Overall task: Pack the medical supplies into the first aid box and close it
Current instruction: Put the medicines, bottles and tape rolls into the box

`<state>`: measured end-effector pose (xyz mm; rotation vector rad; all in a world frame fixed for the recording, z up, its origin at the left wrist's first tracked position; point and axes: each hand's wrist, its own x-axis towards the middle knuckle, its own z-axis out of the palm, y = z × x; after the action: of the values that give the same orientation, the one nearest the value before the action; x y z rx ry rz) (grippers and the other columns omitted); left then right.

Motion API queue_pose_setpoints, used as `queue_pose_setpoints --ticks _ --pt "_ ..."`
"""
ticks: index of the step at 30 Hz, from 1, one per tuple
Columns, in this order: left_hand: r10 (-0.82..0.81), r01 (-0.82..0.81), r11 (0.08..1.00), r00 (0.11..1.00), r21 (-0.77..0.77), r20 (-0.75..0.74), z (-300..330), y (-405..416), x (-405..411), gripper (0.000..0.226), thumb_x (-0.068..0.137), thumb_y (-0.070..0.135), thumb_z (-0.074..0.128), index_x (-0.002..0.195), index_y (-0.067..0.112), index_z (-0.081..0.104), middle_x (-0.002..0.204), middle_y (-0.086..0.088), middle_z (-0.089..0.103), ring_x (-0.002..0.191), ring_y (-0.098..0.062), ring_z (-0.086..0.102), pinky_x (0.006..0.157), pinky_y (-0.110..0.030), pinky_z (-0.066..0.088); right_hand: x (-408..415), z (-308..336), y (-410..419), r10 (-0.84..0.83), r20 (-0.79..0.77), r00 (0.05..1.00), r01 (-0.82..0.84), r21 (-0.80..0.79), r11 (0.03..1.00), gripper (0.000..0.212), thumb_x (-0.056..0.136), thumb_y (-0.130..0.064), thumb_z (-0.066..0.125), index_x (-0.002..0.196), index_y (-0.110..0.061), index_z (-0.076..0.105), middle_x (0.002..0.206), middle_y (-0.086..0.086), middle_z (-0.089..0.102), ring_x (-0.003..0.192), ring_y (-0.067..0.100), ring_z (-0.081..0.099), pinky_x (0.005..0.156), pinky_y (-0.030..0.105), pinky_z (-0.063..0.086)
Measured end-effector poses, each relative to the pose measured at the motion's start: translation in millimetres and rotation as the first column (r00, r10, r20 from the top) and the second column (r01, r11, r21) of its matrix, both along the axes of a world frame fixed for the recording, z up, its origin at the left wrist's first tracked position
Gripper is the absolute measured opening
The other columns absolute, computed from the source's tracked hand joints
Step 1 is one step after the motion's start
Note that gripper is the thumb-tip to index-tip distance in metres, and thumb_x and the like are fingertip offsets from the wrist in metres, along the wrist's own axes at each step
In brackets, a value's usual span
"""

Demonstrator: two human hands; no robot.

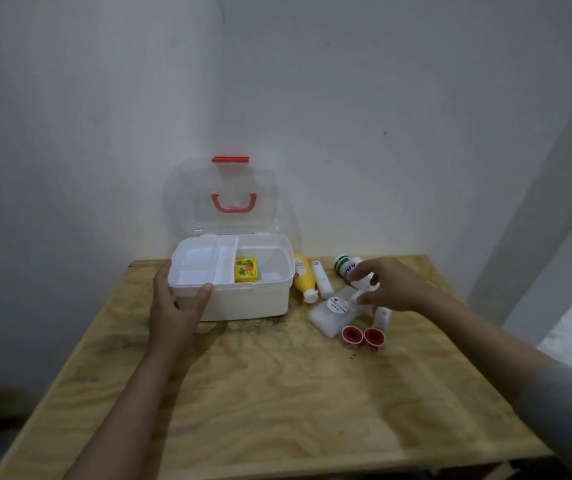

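Worktop: a pale plywood worktop [277, 393] stood in a corner of white walls, carrying everything.
First aid box: the white first aid box [243, 303] sat at the back left of the worktop, open, its clear lid [222, 195] raised upright against the wall, with a red handle [233, 202] and a red latch [230, 159] on it.
Inside the box: a white divided tray [201, 261] filled the left part; a small yellow carton [245, 270] lay in the right part, just beside the tray.
Left hand: the left hand [173, 303] gripped the box's near left corner, thumb over the front rim, fingers curled round the side.
Right hand: the right hand [392, 285] was over the supplies to the right of the box, fingertips pinching a small white item [364, 282] that was too blurred to identify.
Supplies near the box: a yellow bottle [303, 277] lay just beside the box's right wall, a thin white tube [322, 277] next to it, and a white bottle with a green cap [347, 266] farther right, partly behind the right hand.
Supplies nearer the person: a clear flat packet with a round label [333, 311] lay under the right hand; two red-centred tape rolls [362, 336] sat side by side in front of it; a small white bottle [381, 317] stood just behind the right roll.
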<state>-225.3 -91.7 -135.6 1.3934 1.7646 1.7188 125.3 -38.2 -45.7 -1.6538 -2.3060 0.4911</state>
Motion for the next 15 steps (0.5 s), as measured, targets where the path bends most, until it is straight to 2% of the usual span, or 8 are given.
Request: queue_pose_setpoints --ticks 5,9,11,13,15 --pt "0.006 -0.006 1.0 1.0 -0.013 -0.015 0 0 -1 0.079 0.08 0.038 0.069 0.144 0.027 0.025 0.147 -0.002 0.038 0.127 -0.02 0.043 0.09 -0.028 0.042 -17 -17 13 0.177 0.202 0.963 -0.157 -0.113 0.981 0.055 0.068 -0.012 0.073 0.114 -0.039 0.061 0.12 -0.006 0.055 0.107 0.014 0.05 0.081 0.028 0.049" --pt "0.0 0.0 1.0 1.0 -0.014 -0.005 0 0 -1 0.078 0.08 0.036 0.069 0.144 0.027 0.025 0.146 -0.001 0.039 0.127 -0.02 0.043 0.094 -0.032 0.044 -25 -18 23 0.199 0.31 0.93 -0.142 -0.198 0.97 0.059 0.069 -0.015 0.073 0.116 -0.046 0.056 0.123 -0.005 0.05 0.109 0.016 0.046 0.083 0.03 0.05" --pt "-0.003 0.003 1.0 1.0 -0.018 0.001 1 0 -1 0.079 0.08 0.038 0.069 0.144 0.029 0.025 0.146 -0.001 0.039 0.127 -0.02 0.043 0.095 -0.035 0.046 -26 -16 27 0.206 0.338 0.919 -0.129 -0.235 0.963 0.062 0.069 -0.015 0.073 0.119 -0.045 0.054 0.123 -0.005 0.05 0.102 0.014 0.045 0.076 0.027 0.045" --pt "-0.011 0.011 1.0 1.0 -0.022 0.005 1 -1 -1 0.08 0.079 0.039 0.069 0.144 0.029 0.024 0.146 -0.001 0.038 0.127 -0.02 0.043 0.096 -0.039 0.047 -26 -16 29 0.223 0.337 0.915 -0.142 -0.248 0.958 0.063 0.069 -0.012 0.072 0.122 -0.043 0.053 0.124 -0.007 0.053 0.097 0.011 0.045 0.073 0.023 0.039" --pt "-0.018 0.019 0.999 1.0 -0.026 0.004 1 -1 -1 0.08 0.079 0.041 0.068 0.144 0.03 0.024 0.146 -0.001 0.039 0.127 -0.02 0.043 0.096 -0.042 0.048 -25 -15 30 0.234 0.316 0.92 -0.167 -0.224 0.96 0.063 0.068 -0.013 0.074 0.121 -0.04 0.055 0.123 -0.007 0.055 0.098 0.009 0.046 0.076 0.023 0.041"
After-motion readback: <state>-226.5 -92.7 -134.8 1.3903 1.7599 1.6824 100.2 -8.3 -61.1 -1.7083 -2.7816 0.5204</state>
